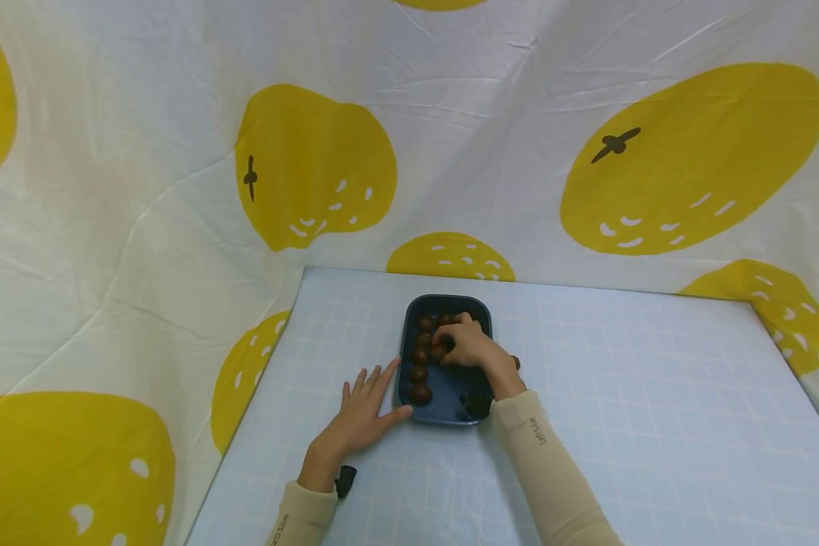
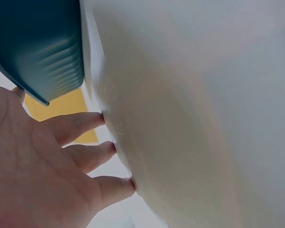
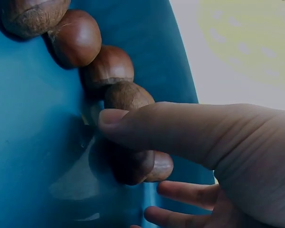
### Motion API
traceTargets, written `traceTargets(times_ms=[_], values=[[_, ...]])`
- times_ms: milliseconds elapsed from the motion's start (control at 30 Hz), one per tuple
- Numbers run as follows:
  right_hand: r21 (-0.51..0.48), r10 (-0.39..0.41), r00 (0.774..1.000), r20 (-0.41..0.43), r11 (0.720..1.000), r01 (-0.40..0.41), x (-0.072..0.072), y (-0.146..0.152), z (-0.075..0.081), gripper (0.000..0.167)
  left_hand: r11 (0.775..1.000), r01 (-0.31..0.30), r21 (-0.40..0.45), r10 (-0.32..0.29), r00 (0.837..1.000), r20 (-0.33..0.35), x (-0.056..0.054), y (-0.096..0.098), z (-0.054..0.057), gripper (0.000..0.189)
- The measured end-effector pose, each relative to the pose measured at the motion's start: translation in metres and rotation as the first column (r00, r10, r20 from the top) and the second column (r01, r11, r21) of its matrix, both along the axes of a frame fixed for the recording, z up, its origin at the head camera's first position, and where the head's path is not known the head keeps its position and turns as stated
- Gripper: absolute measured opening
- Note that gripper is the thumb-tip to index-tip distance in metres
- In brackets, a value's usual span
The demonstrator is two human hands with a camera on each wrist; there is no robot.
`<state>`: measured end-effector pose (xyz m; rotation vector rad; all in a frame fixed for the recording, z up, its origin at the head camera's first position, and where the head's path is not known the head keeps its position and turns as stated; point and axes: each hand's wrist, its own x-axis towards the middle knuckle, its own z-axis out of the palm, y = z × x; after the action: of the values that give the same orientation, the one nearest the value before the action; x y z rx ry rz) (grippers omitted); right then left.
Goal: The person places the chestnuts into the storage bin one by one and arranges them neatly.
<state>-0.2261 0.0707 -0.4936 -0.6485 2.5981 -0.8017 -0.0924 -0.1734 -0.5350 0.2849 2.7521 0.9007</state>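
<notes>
A dark blue tray (image 1: 444,394) holds several brown chestnuts, lined up along its left side and far end. Reaching into it from the right, my right hand (image 1: 469,343) pinches a chestnut (image 1: 439,353) beside the row. In the right wrist view the thumb covers part of that chestnut (image 3: 131,166), and neighbouring chestnuts (image 3: 76,38) run up to the top left. My left hand (image 1: 363,415) lies with fingers spread by the tray's near left corner, thumb and index finger at its rim. The left wrist view shows its fingertips (image 2: 109,148) on the tabletop beside the tray wall (image 2: 61,61).
Just outside the tray's right side, a small brown object (image 1: 516,362) is mostly hidden behind my right wrist. The table has a pale checked cover (image 1: 655,402). A white cloth with yellow fruit prints (image 1: 478,182) hangs behind it and along the left.
</notes>
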Motion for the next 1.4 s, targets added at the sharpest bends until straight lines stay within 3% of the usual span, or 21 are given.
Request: traceTargets(times_ms=[333,767,1133,1400], values=[[0.048,-0.008,1.0,0.001,0.999,0.008,0.001,-0.003,0.001,0.03,1.0,0.001,-0.01,0.0,1.0,0.012,0.0,0.0,0.001,0.087],[0.029,-0.013,1.0,0.007,1.0,0.013,0.002,-0.001,0.004,0.03,1.0,0.003,-0.003,-0.003,1.0,0.005,0.001,0.001,0.001,0.086],[-0.161,0.022,0.995,-0.094,0.986,-0.037,0.011,0.019,0.044,0.035,1.0,-0.003,0.011,0.003,1.0,0.017,0.002,0.002,0.008,0.085],[-0.266,-0.006,0.991,-0.132,0.963,-0.03,0.015,0.039,0.052,0.032,1.0,-0.001,0.026,0.001,1.0,0.003,0.002,0.003,0.009,0.085]])
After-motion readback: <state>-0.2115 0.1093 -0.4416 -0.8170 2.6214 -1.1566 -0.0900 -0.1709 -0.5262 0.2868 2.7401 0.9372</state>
